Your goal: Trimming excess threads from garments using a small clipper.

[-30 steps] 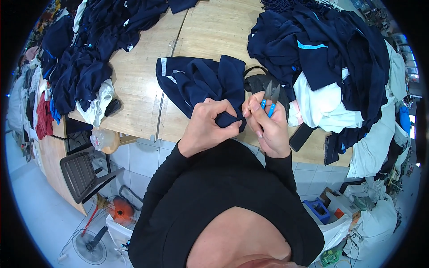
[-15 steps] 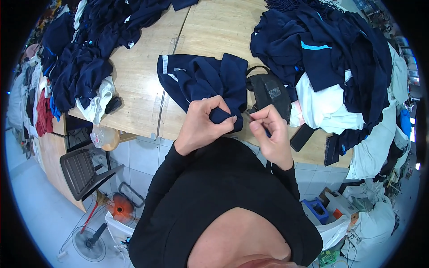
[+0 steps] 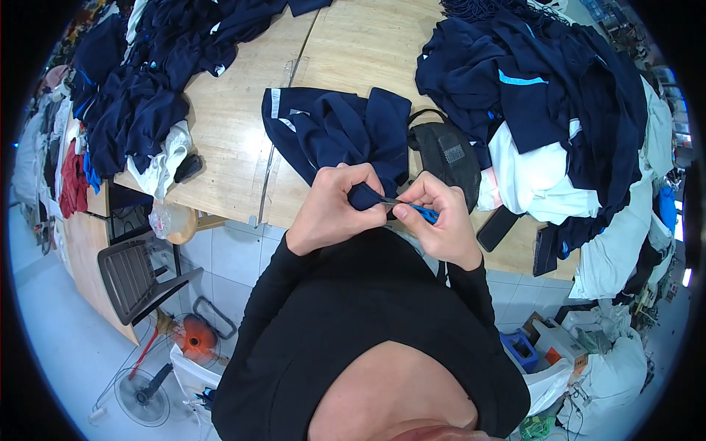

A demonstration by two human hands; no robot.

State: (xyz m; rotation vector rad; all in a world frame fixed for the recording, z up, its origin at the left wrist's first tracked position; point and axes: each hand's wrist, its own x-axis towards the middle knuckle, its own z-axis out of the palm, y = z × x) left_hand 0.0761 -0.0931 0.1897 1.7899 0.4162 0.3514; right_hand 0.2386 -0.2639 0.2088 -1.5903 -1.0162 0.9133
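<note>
We see the left hand (image 3: 334, 209) closed in a pinch on a fold of the navy garment (image 3: 334, 132), which lies spread on the near part of the wooden table (image 3: 353, 51) and drapes toward the person at the table's near edge. The right hand (image 3: 437, 220) is curled tight around a small blue-handled cutting tool (image 3: 421, 212), its dark tip pointing left and meeting the pinched fold just beside the left thumb. The two hands sit close together, almost touching, above the black sleeves and chest of the person. Just right of the garment, and far of the right hand, lies a black pouch (image 3: 445, 154) with a grey patch. Further right rises a heap of navy and white clothes (image 3: 544, 110), and near its near edge a dark flat phone (image 3: 497, 228) rests on the table. On the far left a second pile of navy clothes (image 3: 140, 81) covers the table's corner, with a white piece hanging at its near side. Below the table on the left stand a grey chair (image 3: 136, 275) and an orange fan (image 3: 193, 336) on the tiled floor.
</note>
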